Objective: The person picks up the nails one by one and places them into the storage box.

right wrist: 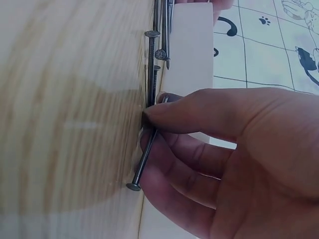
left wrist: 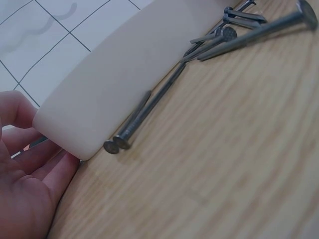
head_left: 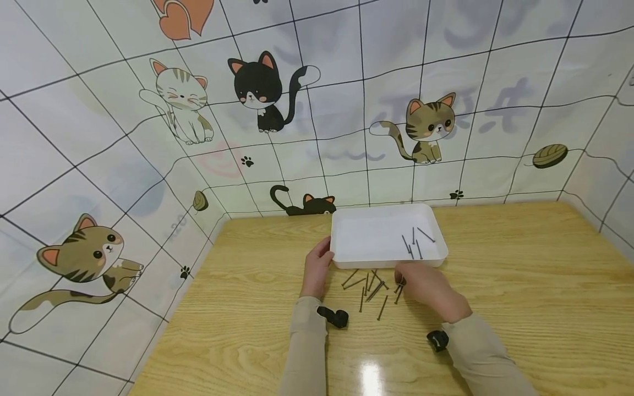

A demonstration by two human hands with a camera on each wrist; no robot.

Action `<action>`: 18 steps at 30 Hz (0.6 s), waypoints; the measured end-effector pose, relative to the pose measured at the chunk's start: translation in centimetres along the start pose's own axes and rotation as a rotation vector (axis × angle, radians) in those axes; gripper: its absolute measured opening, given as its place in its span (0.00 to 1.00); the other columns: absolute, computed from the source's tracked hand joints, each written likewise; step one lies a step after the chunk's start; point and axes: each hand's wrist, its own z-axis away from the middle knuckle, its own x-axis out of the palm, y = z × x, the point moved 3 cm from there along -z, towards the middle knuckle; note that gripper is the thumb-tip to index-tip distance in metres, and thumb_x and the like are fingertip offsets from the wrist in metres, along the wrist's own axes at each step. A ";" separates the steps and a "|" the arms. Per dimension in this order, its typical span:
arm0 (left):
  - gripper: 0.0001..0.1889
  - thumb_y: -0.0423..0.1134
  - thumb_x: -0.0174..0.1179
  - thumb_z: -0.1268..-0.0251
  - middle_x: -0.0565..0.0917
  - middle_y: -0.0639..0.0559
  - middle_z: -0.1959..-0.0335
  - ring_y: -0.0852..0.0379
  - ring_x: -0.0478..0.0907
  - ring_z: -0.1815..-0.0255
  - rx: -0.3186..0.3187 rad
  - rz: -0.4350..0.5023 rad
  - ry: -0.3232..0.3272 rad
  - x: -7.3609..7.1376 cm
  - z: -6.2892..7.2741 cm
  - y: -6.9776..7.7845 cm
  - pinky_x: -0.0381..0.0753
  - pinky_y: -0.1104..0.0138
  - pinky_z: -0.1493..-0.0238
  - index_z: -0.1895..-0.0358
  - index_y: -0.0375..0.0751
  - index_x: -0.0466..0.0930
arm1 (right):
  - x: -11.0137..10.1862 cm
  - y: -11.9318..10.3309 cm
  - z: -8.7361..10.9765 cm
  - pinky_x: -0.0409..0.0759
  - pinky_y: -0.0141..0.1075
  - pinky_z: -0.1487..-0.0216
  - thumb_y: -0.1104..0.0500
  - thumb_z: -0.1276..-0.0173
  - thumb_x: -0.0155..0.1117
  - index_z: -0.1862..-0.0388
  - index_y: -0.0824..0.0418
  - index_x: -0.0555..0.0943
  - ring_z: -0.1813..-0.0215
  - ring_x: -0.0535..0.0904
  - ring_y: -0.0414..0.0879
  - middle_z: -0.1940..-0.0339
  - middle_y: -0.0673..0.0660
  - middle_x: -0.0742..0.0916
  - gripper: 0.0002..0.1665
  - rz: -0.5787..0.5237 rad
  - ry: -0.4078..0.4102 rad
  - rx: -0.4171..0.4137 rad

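A shallow white tray [head_left: 383,264] stands at the table's back, with several nails [head_left: 419,249] lying in its right part. My left hand [head_left: 317,270] holds the tray's left side, fingers bent against the wall near a corner, as the left wrist view shows. Just in front of the tray, my right hand [head_left: 428,285] is low over the table. Its thumb and fingers pinch a grey nail [right wrist: 144,163], head end sticking out downward in the right wrist view. A loose group of nails [head_left: 376,291] lies on the wood between both hands; some are hidden by the right hand.
The wooden table [head_left: 238,324] reaches back to a wall sheet [head_left: 342,110] printed with grid lines and cartoon cats. Black wrist cameras are strapped at both sleeves. Light glares off the table near the front.
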 end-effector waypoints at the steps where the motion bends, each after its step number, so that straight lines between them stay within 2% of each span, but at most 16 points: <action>1: 0.25 0.30 0.49 0.44 0.73 0.51 0.43 0.58 0.67 0.42 0.000 -0.002 0.001 0.0 0.0 0.0 0.66 0.63 0.44 0.40 0.43 0.69 | 0.0 0.0 0.0 0.73 0.40 0.68 0.72 0.50 0.57 0.68 0.57 0.78 0.63 0.77 0.48 0.66 0.52 0.82 0.13 -0.004 0.002 -0.002; 7: 0.25 0.30 0.49 0.43 0.72 0.51 0.43 0.58 0.66 0.41 -0.003 -0.007 0.004 0.0 0.1 0.1 0.65 0.62 0.43 0.39 0.43 0.69 | -0.2 0.1 -0.1 0.72 0.39 0.68 0.70 0.48 0.58 0.67 0.58 0.78 0.66 0.76 0.45 0.68 0.52 0.82 0.11 -0.038 0.002 -0.015; 13: 0.25 0.31 0.49 0.44 0.72 0.52 0.43 0.59 0.66 0.41 -0.006 -0.012 0.002 0.0 0.2 0.2 0.65 0.63 0.44 0.39 0.43 0.69 | -0.3 0.2 -0.4 0.72 0.38 0.68 0.64 0.42 0.59 0.64 0.59 0.78 0.67 0.75 0.43 0.69 0.51 0.81 0.06 -0.095 -0.025 -0.008; 18: 0.25 0.31 0.48 0.43 0.72 0.51 0.42 0.58 0.66 0.41 -0.006 -0.004 0.001 0.0 0.2 0.2 0.65 0.63 0.44 0.39 0.42 0.68 | -0.4 0.4 -0.6 0.73 0.38 0.66 0.63 0.40 0.58 0.60 0.60 0.78 0.65 0.75 0.43 0.66 0.52 0.82 0.09 -0.184 -0.037 -0.018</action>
